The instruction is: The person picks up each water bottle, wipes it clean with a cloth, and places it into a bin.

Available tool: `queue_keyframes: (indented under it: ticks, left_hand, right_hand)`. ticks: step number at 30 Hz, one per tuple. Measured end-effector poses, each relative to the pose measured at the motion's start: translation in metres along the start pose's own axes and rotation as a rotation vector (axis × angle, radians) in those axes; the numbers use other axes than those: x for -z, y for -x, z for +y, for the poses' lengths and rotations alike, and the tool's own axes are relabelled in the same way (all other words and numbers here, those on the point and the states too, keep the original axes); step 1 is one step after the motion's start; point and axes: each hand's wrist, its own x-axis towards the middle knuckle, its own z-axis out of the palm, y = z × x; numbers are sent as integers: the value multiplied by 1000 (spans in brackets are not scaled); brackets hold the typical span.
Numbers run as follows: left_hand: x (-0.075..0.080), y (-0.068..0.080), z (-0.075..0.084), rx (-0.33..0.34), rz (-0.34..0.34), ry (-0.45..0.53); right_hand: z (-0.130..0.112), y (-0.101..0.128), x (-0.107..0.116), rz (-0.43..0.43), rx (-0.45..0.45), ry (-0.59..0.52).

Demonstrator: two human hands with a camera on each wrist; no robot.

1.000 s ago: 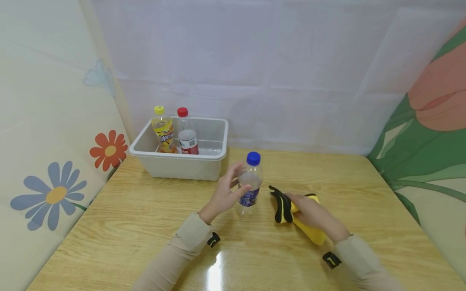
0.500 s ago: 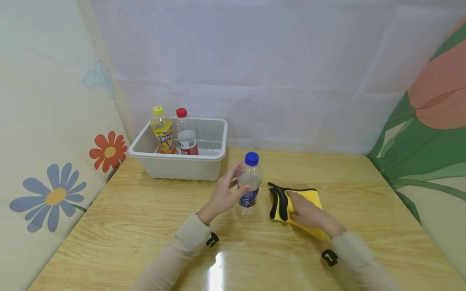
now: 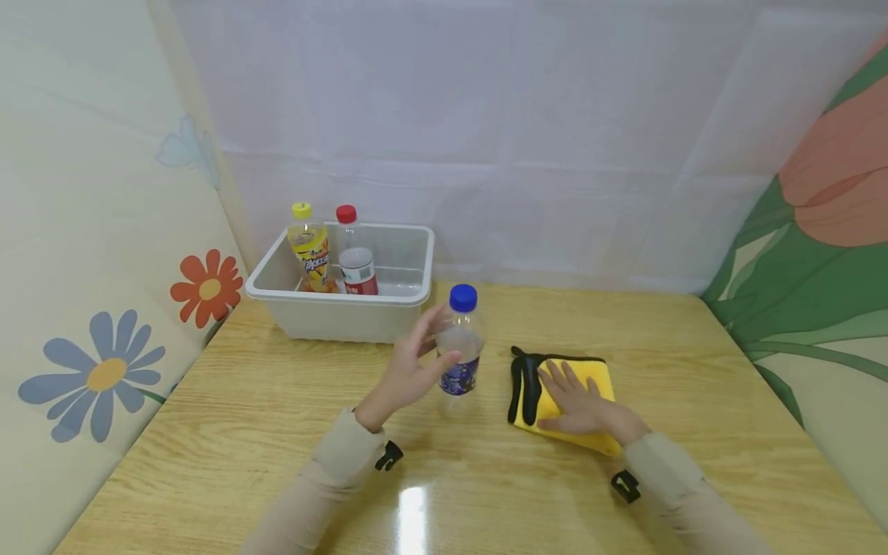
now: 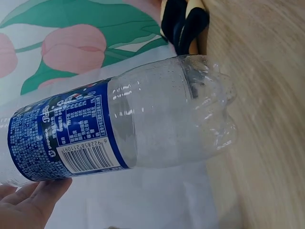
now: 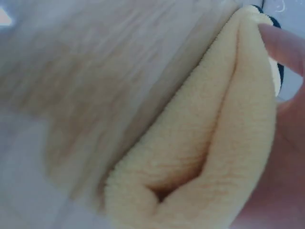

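Observation:
My left hand grips a clear plastic bottle with a blue cap and a blue label, thumb on the near side. The bottle stands nearly upright in the head view; whether its base touches the table is hard to tell. In the left wrist view the bottle looks see-through, with a barcode on its label. My right hand lies with spread fingers on a folded yellow cloth with black edging. The right wrist view shows the thick folds of the cloth beside the hand.
A light grey plastic bin stands at the back left of the wooden table. Inside it are a yellow-capped bottle and a red-capped bottle. A white sheet hangs behind the table.
The cloth, bunched under my right hand before, now lies flatter and squarer, and the right fingers have spread on it. My left hand has moved slightly left with the bottle.

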Motion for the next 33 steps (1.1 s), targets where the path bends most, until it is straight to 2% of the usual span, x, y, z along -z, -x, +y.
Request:
queue_keyframes:
  ticks: [9, 13, 15, 18, 24, 29, 33]
  left_hand:
    - [22, 3, 8, -132, 62, -36]
    - [32, 4, 13, -142, 84, -71]
    - [38, 4, 16, -138, 94, -84]
    - [47, 3, 21, -129, 111, -105]
    - [63, -1, 28, -126, 131, -129]
    - [74, -4, 34, -118, 152, -119]
    - [83, -7, 37, -130, 179, -111]
  right_hand:
    - [3, 0, 9, 28, 66, 26]
    - [-2, -1, 18, 72, 124, 52]
    - [-7, -4, 23, 103, 149, 30]
    - [-16, -10, 30, 164, 179, -31]
    - [-34, -22, 39, 257, 165, -210]
    - [-50, -35, 44, 284, 123, -355]
    - [-63, -46, 47, 284, 94, -539]
